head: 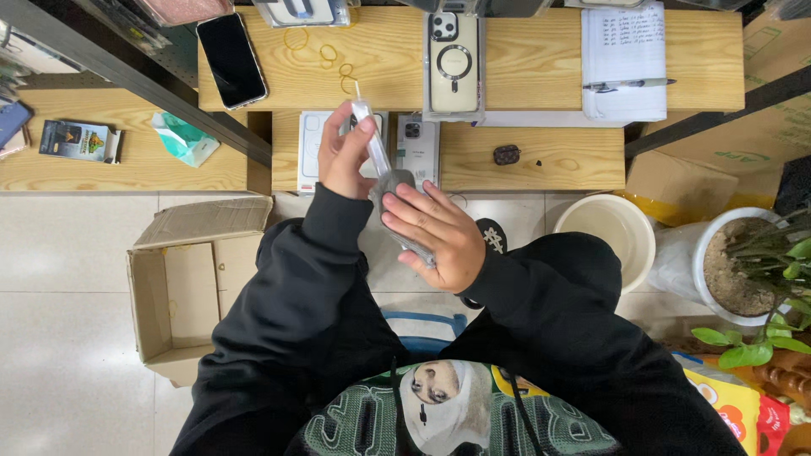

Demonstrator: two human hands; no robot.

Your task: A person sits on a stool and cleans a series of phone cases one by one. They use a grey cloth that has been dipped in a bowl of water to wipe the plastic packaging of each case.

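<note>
Pinching a clear phone case (376, 148) edge-on, the left hand (342, 156) has its fingers clamped near the top; the case's long axis slants down to the right hand (435, 232), whose fingers press a grey cloth (390, 184) against it above the bench (541, 156).

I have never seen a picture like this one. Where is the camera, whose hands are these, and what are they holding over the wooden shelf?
There is no machine here. The single picture comes from a camera worn on a person's head, looking down at that person's own arms in black sleeves. The left hand holds up a thin clear phone case, seen edge-on. The right hand presses a grey cloth against its lower end. Below them is a light wooden shelf in two steps. On it lie a black phone, some yellow rubber bands, a packed phone case, a notepad with a pen and flat white boxes. On the floor stand an open cardboard box, a pale bucket and a potted plant.
</note>
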